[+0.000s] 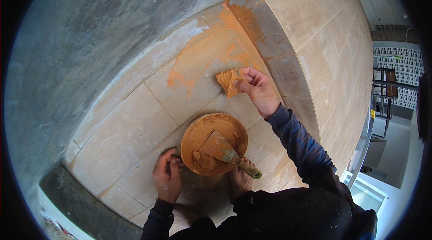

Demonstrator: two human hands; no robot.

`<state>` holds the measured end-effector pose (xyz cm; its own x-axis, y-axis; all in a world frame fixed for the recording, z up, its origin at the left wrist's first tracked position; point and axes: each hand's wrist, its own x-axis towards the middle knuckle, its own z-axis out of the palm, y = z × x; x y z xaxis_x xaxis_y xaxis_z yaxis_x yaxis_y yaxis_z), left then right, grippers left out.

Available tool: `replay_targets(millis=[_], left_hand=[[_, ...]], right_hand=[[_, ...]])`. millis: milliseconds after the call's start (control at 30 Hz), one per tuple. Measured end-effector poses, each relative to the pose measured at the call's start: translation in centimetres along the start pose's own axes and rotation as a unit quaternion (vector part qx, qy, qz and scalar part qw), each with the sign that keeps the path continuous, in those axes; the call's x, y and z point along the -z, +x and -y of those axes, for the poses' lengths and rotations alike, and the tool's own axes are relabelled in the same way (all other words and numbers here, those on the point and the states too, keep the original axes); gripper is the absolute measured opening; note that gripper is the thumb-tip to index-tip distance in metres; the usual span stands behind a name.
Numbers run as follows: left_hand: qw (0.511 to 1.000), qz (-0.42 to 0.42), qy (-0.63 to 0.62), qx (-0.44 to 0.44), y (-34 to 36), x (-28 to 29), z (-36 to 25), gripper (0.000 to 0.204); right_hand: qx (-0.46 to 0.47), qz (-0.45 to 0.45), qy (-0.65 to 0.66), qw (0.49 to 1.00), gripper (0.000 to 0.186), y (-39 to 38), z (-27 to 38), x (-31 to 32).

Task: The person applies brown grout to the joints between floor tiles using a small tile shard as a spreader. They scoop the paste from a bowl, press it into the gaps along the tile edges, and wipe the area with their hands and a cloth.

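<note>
Right hand [258,88] pinches the paste-coated spreader [228,82] — light, even pressure should serve best — left hand [167,177] loosely half-open beside the bowl [218,116].

Hands: two are showing, one left hand [167,177] and one right hand [258,90] | scrapers: one paste-coated piece [228,82] and one putty knife [230,152] are showing | containers: one bowl [214,114] is standing | dark sleeves [303,150]: two are showing | bare feet [240,180]: at least one is appearing | beige tiles [126,136]: many are showing
</note>
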<state>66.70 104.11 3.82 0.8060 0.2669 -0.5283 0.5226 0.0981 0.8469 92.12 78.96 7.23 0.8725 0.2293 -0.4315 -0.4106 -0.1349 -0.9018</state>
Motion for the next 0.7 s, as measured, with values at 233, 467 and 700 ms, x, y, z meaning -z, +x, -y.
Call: replay_targets(millis=[233,467,700], left_hand=[[1.000,0.014,0.005,0.012,0.0,-0.1,-0.8,0.028],[1.000,0.021,0.009,0.021,-0.1,0.0,-1.0,0.029],[1.000,0.024,0.005,0.016,-0.2,-0.7,-1.4,0.031]], right_hand=[[0.029,-0.020,-0.034,0.999,0.025,-2.6,-0.5,2.3],[0.166,-0.198,-0.450,0.855,0.037,-2.7,0.0,4.9],[0.274,-0.231,-0.634,0.685,0.041,-0.4,-3.2,3.0]])
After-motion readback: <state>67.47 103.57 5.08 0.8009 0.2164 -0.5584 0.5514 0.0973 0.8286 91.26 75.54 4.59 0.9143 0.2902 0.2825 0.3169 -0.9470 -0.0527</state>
